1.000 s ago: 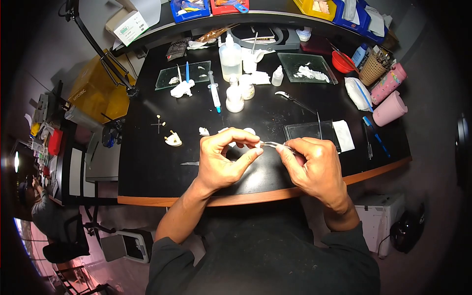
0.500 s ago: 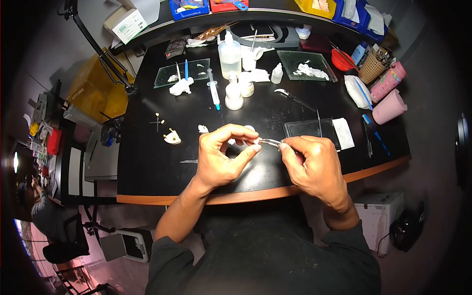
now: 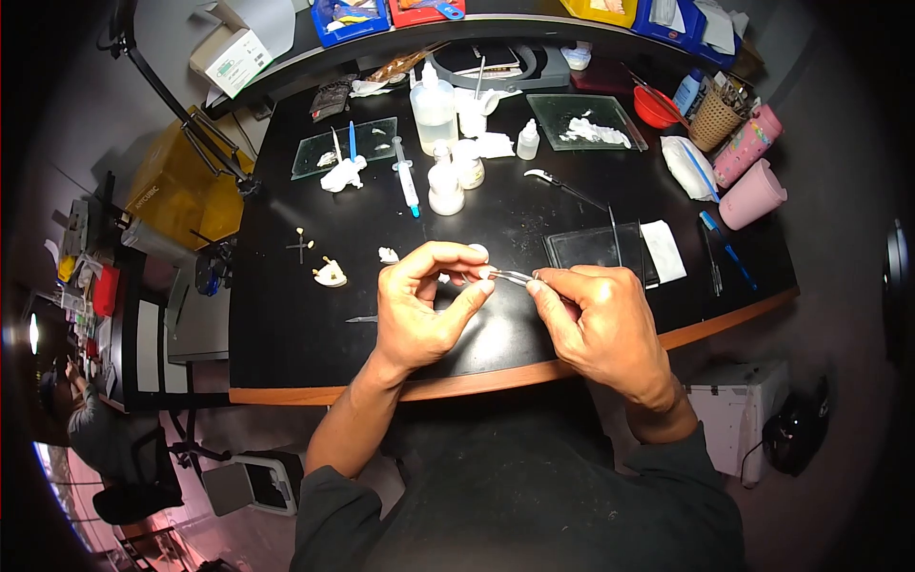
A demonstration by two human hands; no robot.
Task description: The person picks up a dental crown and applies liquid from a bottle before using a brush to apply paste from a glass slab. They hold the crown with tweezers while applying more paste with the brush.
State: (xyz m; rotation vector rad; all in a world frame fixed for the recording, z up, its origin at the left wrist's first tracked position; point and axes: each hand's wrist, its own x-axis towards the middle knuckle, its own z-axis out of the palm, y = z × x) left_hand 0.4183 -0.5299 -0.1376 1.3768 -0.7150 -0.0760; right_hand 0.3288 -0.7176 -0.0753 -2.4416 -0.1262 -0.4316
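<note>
Metal tweezers (image 3: 513, 277) are pinched between the thumb and fingers of my right hand (image 3: 605, 319), their tips pointing left. Those tips meet a small white piece (image 3: 485, 273) at the thumb and fingertips of my left hand (image 3: 424, 305). The left hand is curled in a pinch around it, and its fingers partly hide the piece. Just past the left index finger lies a round white item (image 3: 478, 253). Left of that hand are a dental model (image 3: 330, 274) with tooth-like pieces and a smaller white piece (image 3: 388, 255).
Behind my hands stand a squeeze bottle (image 3: 435, 119), a white jar (image 3: 445, 191) and a syringe (image 3: 406, 179). Glass slabs (image 3: 543, 112) with white material lie at the back. A black slab (image 3: 577, 250) and a white tissue (image 3: 663, 253) are at right, near a pink cup (image 3: 753, 195).
The view has shifted slightly. My right hand has turned a little, and the tweezers now slope more downward to the right; both hands stay close together.
</note>
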